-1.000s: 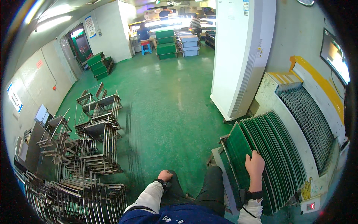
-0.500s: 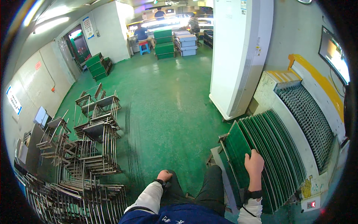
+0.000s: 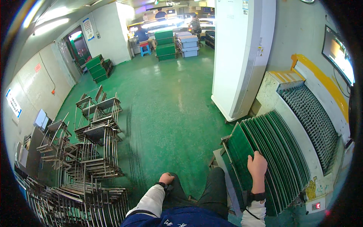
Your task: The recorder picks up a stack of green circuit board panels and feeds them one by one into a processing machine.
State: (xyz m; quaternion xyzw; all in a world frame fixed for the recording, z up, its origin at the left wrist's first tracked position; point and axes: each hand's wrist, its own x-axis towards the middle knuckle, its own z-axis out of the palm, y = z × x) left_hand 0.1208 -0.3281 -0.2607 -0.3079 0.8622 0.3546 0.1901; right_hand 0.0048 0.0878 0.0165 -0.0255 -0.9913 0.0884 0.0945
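On my right stands a long row of thin green panels (image 3: 281, 159) that look like circuit boards, upright and fanned side by side in a rack (image 3: 226, 140). My right hand (image 3: 258, 166) is over the near left part of this row, its thumb and curled fingers closed at the edge of a green board (image 3: 242, 143). The fingertips are partly hidden. My left hand (image 3: 166, 178) rests on my left knee, loosely curled with nothing visible in it.
A machine with a ridged slotted bed (image 3: 310, 125) adjoins the boards on the right. A tall white cabinet (image 3: 242, 56) stands ahead. Metal racks (image 3: 98, 132) crowd the left. Stacked green crates (image 3: 165, 45) and seated people (image 3: 142, 34) are far off.
The view has shifted very slightly. Both hands keep their places, the right one at the boards and the left one on my knee.
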